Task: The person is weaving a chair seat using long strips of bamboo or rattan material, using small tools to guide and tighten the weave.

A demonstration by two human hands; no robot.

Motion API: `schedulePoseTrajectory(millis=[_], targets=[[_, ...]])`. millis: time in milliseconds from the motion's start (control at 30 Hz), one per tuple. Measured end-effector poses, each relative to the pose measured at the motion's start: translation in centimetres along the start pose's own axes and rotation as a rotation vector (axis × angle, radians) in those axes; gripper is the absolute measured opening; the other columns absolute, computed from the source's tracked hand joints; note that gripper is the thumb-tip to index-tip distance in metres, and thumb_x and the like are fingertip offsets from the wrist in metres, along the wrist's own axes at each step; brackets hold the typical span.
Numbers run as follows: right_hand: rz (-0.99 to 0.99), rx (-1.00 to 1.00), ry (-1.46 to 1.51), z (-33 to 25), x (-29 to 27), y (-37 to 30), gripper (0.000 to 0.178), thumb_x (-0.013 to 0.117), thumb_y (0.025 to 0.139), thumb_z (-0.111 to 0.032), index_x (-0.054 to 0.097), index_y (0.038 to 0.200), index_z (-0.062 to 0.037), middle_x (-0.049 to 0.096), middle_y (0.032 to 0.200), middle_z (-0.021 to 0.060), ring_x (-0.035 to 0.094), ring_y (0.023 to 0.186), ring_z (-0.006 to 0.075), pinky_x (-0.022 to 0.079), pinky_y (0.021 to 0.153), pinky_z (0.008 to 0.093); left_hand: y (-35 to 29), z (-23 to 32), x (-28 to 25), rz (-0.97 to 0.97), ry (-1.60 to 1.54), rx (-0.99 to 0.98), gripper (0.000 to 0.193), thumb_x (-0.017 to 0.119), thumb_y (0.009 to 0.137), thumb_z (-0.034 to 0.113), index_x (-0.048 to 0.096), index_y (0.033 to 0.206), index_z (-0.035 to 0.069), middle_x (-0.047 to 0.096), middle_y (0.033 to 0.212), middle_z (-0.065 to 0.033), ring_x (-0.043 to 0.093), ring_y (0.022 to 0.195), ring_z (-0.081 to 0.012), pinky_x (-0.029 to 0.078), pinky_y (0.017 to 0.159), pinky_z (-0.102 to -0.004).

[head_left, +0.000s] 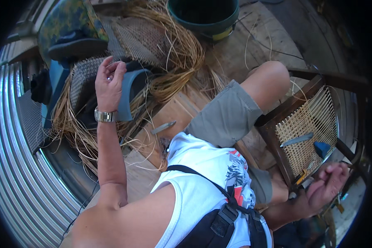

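My left hand (110, 84) is raised, a metal-banded watch (106, 115) on its wrist. Its fingers are loosely bent and apart, and I see nothing held; a small shiny spot, perhaps a ring, shows on it. Behind it lie a grey woven piece and a curved blue piece (130, 91). At the lower right my right hand (330, 187) hovers beside a dark wooden chair frame (273, 138), fingers half bent and no object visible in them. The frame carries partly woven cane (308, 120). On the cane rest a grey blade-like tool (296, 139), a blue wedge-shaped block (321, 149) and a yellow-handled tool (301, 177).
Long bundles of loose cane strands (180, 82) curve across the left and middle. A dark green bucket (202, 25) stands at the back. Another grey blade (163, 127) lies on the wooden board left of my shorts. Corrugated metal sheeting (8, 144) lines the left.
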State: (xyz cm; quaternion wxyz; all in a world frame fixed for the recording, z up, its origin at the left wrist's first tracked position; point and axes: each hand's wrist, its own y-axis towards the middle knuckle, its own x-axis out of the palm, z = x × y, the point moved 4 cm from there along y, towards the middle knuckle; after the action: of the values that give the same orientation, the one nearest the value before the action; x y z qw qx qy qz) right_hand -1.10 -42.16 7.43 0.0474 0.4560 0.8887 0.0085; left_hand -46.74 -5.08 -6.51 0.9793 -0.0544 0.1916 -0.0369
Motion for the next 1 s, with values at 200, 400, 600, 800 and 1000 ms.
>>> schedulePoseTrajectory(millis=[200,400,600,800,1000], targets=[[-0.035,-0.045,-0.164,0.2,-0.3,0.8,0.016,0.048,0.104,-0.011,0.054,0.117,-0.0028,0.056,0.091,0.0103,0.048,0.072,0.0112,0.039,0.059,0.0197,-7.3,-7.0,4.3,-0.819,0.547,-0.249,0.049,0.082,0.078,0.029,0.064,0.115,0.002,0.072,0.094,-0.0125,0.07,0.083,-0.022,0.056,0.078,-0.0345],[0.039,0.174,-0.19,2.9,-1.5,-1.2,0.011,0.053,0.102,-0.009,0.054,0.112,-0.0049,0.061,0.098,0.0099,0.053,0.073,0.0081,0.042,0.062,0.0181,-15.4,-15.7,4.9,-0.708,0.851,0.009,0.029,0.078,0.076,0.025,0.065,0.094,0.007,0.064,0.092,-0.0132,0.063,0.087,-0.0344,0.051,0.074,-0.0441],[0.146,0.273,-0.231,4.1,-3.3,-4.6,0.008,0.056,0.101,-0.011,0.055,0.108,-0.0071,0.063,0.098,0.0066,0.053,0.07,0.0069,0.042,0.059,0.0175,-16.8,-17.6,3.7,-0.545,0.587,0.189,0.014,0.061,0.086,0.006,0.059,0.099,0.002,0.059,0.091,-0.0189,0.059,0.088,-0.0394,0.048,0.075,-0.0444],[0.133,0.534,-0.158,5.6,-1.9,-5.4,0.004,0.06,0.096,-0.006,0.058,0.098,-0.0046,0.065,0.085,0.0048,0.06,0.067,0.009,0.049,0.061,0.0222,-15.8,-18.3,2.9,-0.397,0.552,0.02,0.031,0.05,0.102,0.023,0.057,0.118,-0.003,0.065,0.11,-0.0204,0.064,0.1,-0.0329,0.05,0.087,-0.0412],[0.11,0.327,-0.017,6.6,-7.1,-8.9,0.007,0.059,0.098,-0.008,0.057,0.097,-0.0021,0.062,0.083,0.0027,0.06,0.069,0.0084,0.05,0.061,0.0233,-13.1,-18.0,8.7,-0.436,0.676,0.275,0.035,0.065,0.094,0.028,0.061,0.111,-0.003,0.067,0.091,-0.0222,0.066,0.081,-0.0308,0.052,0.072,-0.0415]])
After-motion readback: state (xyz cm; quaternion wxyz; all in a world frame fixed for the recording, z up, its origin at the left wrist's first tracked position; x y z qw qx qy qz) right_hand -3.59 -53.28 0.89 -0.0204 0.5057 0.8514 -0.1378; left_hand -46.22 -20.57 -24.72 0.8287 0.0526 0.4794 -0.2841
